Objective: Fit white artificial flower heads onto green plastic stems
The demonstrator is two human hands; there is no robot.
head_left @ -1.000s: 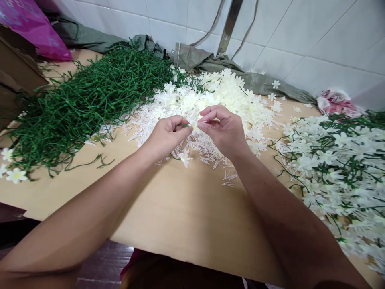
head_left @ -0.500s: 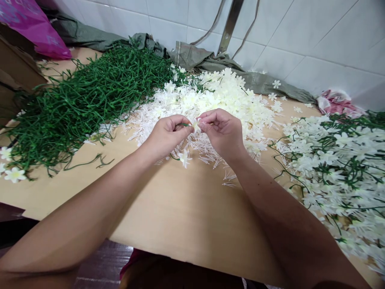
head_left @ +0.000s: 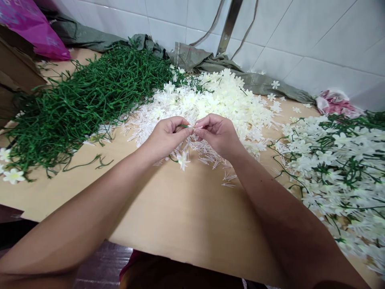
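Two containers stand at the upper left: one magenta plastic bag (head_left: 45,30) and one brown cardboard box (head_left: 18,66), the bag behind the box and the contents of both out of sight. On the table (head_left: 180,212) lie one heap of green stems (head_left: 105,96) at left, one heap of loose white blossoms (head_left: 228,98) in the middle with thin white sprigs (head_left: 144,126) along its near side, and one heap of stemmed white flowers (head_left: 337,160) at right. Three blossoms lie at the left edge; one single flower (head_left: 182,159) lies just below the two hands.

The left hand (head_left: 170,134) pinches one green stem (head_left: 183,126) between its fingers. The right hand (head_left: 218,134) has its fingers closed on a white piece (head_left: 191,125), probably a blossom, though mostly hidden, at the stem's tip. Both hands meet over the near edge of the middle heap.
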